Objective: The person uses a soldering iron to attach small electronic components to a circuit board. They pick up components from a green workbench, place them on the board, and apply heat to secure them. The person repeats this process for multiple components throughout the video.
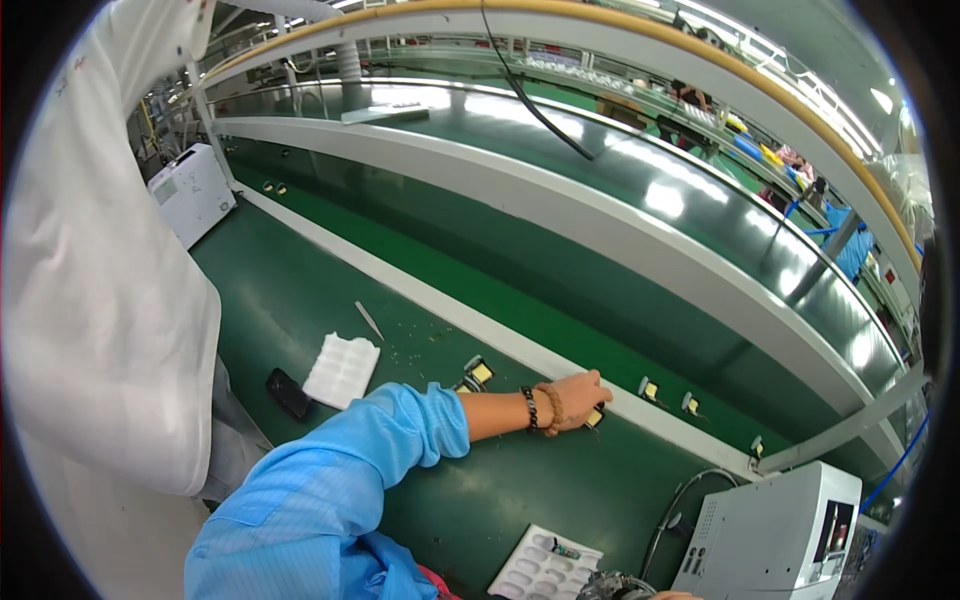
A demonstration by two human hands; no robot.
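My left hand (pixel 575 402), in a blue sleeve with two bracelets, reaches across the green bench to the pale rail. Its fingers are curled, closed on a small yellow-and-black coil part (pixel 594 416) that shows beneath them. Behind the wrist lie similar coil parts (pixel 481 371) with grey-and-yellow bodies. Only a sliver of my right hand (pixel 676 596) shows at the lower edge, its fingers hidden. Next to it is a grey metallic object (pixel 612 586), cut off by the picture's edge. A white tray (pixel 515 578) with rounded hollows there carries a small green-and-black part (pixel 566 549).
Past the rail (pixel 440 318), a green belt bears several coil parts (pixel 650 388). A white machine (pixel 780 545) stands right, another box (pixel 192 195) far left. A co-worker in white (pixel 110 260) stands left, near a white foam tray (pixel 342 370), a black object (pixel 288 393) and a thin pale stick (pixel 369 320).
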